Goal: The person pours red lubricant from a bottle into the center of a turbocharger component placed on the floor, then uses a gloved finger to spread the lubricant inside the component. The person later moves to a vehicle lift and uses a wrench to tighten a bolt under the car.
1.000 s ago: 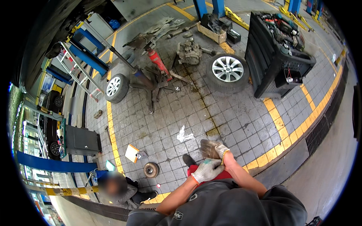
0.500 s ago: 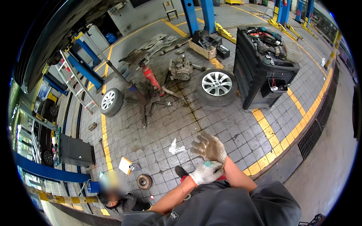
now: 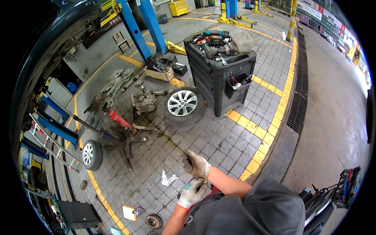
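Both my hands wear knitted work gloves and are close together low in the view. My left hand (image 3: 192, 192), in a whitish glove with a green patch on its back, is closed at my right wrist, with its fingers on the cuff of the right glove (image 3: 205, 171). My right hand (image 3: 195, 163) is in a dirtier, brown-stained glove. Its fingers point left, slightly bent and apart, with nothing seen in them. A crumpled white cloth or paper (image 3: 168, 178) lies on the tiled floor just left of my hands.
A black tool cart (image 3: 219, 74) with power tools on top stands ahead. Beside it lie a wheel (image 3: 182, 103) and a greasy gearbox-like part (image 3: 144, 101). A red jack (image 3: 120, 119), another wheel (image 3: 91, 155), a clipboard (image 3: 129, 212) and a round metal part (image 3: 153, 221) are leftward.
My view has swung to the right, so the floor items sit further left and the crouching person is out of view. My right hand has turned, its fingers less spread; my left stays at its cuff.
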Motion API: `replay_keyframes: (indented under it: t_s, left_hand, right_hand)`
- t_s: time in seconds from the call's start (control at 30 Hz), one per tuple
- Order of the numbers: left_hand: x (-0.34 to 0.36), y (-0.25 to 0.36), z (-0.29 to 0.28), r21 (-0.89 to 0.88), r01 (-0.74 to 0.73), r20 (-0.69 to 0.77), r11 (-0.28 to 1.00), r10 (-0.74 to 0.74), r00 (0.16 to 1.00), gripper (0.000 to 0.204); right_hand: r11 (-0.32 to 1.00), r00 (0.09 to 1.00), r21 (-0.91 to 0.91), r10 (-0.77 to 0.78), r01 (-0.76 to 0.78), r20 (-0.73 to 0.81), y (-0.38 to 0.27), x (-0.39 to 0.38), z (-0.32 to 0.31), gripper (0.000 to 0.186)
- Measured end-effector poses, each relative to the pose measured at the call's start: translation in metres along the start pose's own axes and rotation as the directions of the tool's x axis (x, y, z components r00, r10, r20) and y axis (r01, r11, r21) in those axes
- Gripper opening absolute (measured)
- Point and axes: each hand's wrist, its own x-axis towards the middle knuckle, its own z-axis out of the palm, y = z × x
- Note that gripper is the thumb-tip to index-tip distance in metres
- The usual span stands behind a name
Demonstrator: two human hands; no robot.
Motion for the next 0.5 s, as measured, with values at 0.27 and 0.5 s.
replay_keyframes:
  t_s: [0.27, 0.5]
  left_hand:
    - [-0.096, -0.182, -0.027, -0.414, 0.600, -0.182, 0.685, -0.708, 0.682, 0.045]
    - [-0.283, -0.382, -0.027, 0.262, 0.797, 0.021, 0.544, -0.829, 0.559, 0.045]
  right_hand:
    - [0.588, 0.900, -0.801, -0.279, -0.116, -0.335, -0.058, 0.007, -0.080, 0.084]
    - [0.697, 0.711, -0.649, -0.287, -0.304, -0.642, -0.063, -0.036, -0.160, 0.066]
